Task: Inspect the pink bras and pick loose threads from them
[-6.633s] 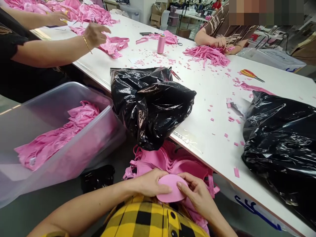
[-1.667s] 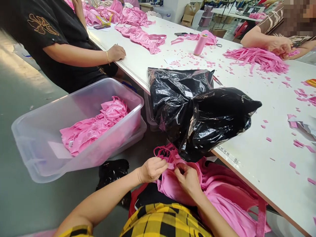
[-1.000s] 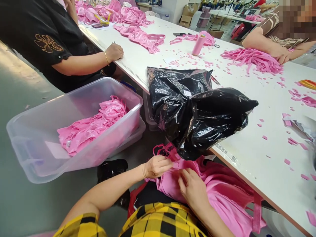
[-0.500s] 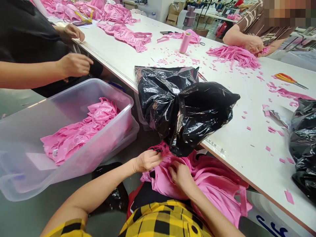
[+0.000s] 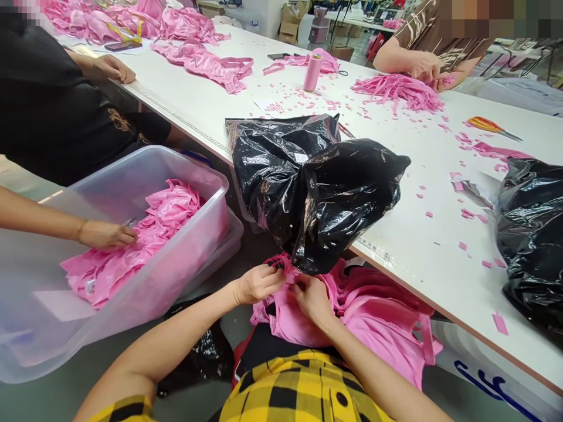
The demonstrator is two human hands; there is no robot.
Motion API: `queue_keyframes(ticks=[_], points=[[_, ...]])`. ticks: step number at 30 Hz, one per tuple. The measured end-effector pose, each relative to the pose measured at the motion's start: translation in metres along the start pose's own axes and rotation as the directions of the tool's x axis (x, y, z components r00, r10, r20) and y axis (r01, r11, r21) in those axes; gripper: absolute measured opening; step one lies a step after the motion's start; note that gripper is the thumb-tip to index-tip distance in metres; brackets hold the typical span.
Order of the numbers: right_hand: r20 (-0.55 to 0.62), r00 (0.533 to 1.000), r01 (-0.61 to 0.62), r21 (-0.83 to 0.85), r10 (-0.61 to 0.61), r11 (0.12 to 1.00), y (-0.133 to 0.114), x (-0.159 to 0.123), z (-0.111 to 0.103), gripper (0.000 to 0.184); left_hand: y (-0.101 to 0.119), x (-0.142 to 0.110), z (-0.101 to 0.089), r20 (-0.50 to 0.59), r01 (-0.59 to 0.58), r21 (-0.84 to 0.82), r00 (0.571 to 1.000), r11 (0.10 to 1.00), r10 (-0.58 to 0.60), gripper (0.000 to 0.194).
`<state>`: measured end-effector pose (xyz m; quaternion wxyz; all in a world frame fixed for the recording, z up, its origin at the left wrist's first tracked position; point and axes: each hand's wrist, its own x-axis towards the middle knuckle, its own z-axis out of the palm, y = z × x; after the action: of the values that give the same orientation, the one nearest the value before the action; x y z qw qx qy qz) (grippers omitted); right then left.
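A heap of pink garments (image 5: 373, 316) lies on my lap below the table's edge. My left hand (image 5: 257, 282) is closed in a pinch on a thin pink strap (image 5: 281, 264) at the top of the heap. My right hand (image 5: 313, 296) is closed on the same pink garment just to the right of it, fingers curled into the fabric. The two hands are almost touching. A black plastic bag (image 5: 316, 181) hangs over the table's edge right above them.
A clear plastic bin (image 5: 193, 246) of pink garments stands at my left, with a co-worker's hand (image 5: 103, 234) reaching into it. On the white table (image 5: 396, 246) lie pink scraps, a pink thread spool (image 5: 312, 72), scissors (image 5: 488, 125) and a second black bag (image 5: 532, 234). Another person handles pink strips (image 5: 396, 91) at the far side.
My hands have stayed on the pink garment, shifting slightly along the strap. The co-worker's hand has come down from the table's edge into the clear bin.
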<state>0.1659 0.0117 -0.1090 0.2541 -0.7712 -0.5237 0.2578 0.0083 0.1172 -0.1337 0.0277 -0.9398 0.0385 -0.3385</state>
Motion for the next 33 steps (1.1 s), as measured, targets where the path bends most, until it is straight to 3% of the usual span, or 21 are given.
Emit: queue_keyframes(ticks=[7, 13, 18, 23, 27, 33], points=[[0.023, 0.998, -0.064, 0.211, 0.061, 0.975, 0.009, -0.004, 0.007, 0.015, -0.002, -0.002, 0.004, -0.037, -0.021, -0.018, 0.999, 1.000, 0.020, 0.026], [-0.027, 0.999, -0.017, 0.240, 0.024, 0.971, 0.013, -0.016, 0.001, 0.019, 0.007, 0.002, 0.001, -0.061, 0.000, -0.143, 0.998, 0.990, -0.009, 0.028], [-0.010, 0.993, 0.118, 0.188, -0.118, 0.975, 0.009, -0.025, 0.002, 0.024, 0.011, 0.004, 0.004, -0.040, -0.048, -0.245, 0.998, 0.968, 0.039, 0.028], [0.006, 0.988, 0.154, 0.105, -0.156, 0.982, 0.006, -0.025, -0.010, 0.025, 0.016, 0.011, 0.022, -0.105, 0.108, -0.361, 0.982, 0.926, -0.155, 0.019], [0.042, 0.987, 0.157, 0.016, -0.158, 0.987, 0.004, -0.021, -0.035, 0.021, 0.025, 0.011, 0.026, -0.102, 0.134, -0.377, 0.977, 0.916, -0.185, 0.019], [0.247, 0.955, 0.208, -0.158, -0.165, 0.965, -0.001, -0.006, -0.053, 0.020, 0.028, 0.009, 0.024, -0.092, 0.156, -0.380, 0.974, 0.912, -0.205, 0.021]])
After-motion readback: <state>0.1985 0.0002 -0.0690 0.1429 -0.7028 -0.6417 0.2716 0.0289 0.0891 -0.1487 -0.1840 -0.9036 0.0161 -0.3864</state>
